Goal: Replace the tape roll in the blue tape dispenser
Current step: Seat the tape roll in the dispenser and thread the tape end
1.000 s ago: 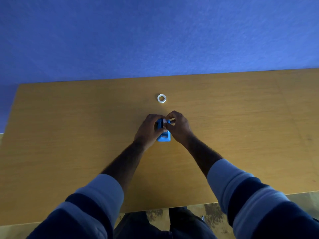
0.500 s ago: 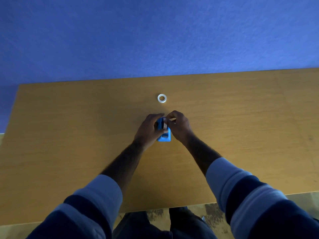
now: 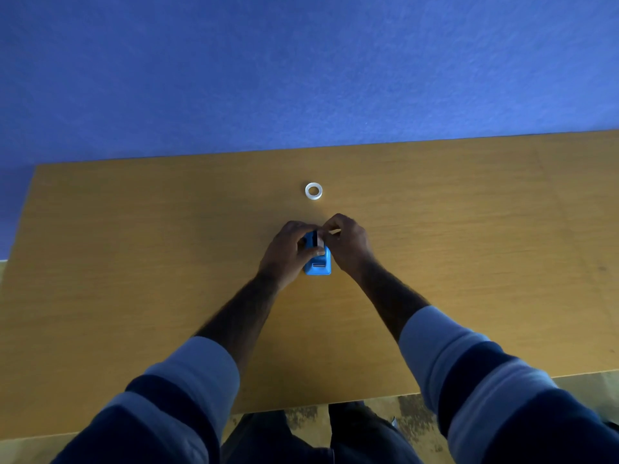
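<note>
While the head view shows the blue tape dispenser (image 3: 317,262) mid-desk, well off every edge, the left hand (image 3: 289,251) clasps its side; the right hand (image 3: 346,241) pinches something pale at its top; a tape roll (image 3: 313,190) lies toward the far edge; the swap looks unfinished.

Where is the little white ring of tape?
The small white tape ring lies flat on the wooden table, near the middle, just beyond both hands and the blue tape dispenser.
</note>
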### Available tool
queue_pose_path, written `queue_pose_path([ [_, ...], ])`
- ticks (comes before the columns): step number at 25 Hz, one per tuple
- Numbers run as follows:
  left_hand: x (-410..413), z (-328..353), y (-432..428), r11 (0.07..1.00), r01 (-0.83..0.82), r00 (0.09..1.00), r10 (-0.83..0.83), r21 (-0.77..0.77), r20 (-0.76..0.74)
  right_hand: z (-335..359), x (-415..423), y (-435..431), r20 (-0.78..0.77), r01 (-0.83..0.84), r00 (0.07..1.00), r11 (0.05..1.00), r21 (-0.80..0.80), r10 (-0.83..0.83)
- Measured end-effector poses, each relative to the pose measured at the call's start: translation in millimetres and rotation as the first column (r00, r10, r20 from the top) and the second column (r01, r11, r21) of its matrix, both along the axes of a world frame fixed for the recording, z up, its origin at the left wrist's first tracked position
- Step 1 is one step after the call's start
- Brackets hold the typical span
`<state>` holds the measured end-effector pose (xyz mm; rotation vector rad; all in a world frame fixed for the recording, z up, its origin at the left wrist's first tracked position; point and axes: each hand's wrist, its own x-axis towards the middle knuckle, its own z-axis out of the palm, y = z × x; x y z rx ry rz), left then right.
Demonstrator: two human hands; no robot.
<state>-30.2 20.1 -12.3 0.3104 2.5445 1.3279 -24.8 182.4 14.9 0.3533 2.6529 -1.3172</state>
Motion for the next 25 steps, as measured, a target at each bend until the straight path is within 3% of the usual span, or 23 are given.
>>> queue_pose_path([
  [6,-0.5,3.3,0.7,1.000,0.013,1.000,-0.013,-0.019,0.006,4.1,14.6,-2.0,-0.141,-0.047,0.988,0.990,0.132,0.066],
  [10,-1.0,6.0,1.2,1.000,0.014,1.000,-0.014,-0.013,0.019,11.7,-1.8,-2.3,-0.113,-0.094,0.986,0.966,0.242,0.124],
  [13,-1.2,4.9,1.3,0.999,0.017,1.000,-0.016,-0.033,0.019,14.8,-13.4,1.1,-0.054,-0.129,0.988,0.960,0.248,0.147],
  [19,-1.8,3.8,1.7,0.999,0.022,1.000,-0.021,-0.043,0.012,8.9,13.0,-0.3,-0.163,-0.111,0.974,0.962,0.249,0.155],
  [25,1.0,4.8,0.6,0.998,0.011,1.000,-0.010,-0.060,0.016,11.5,5.7,-2.9,-0.117,-0.072,0.988,0.972,0.223,0.100],
])
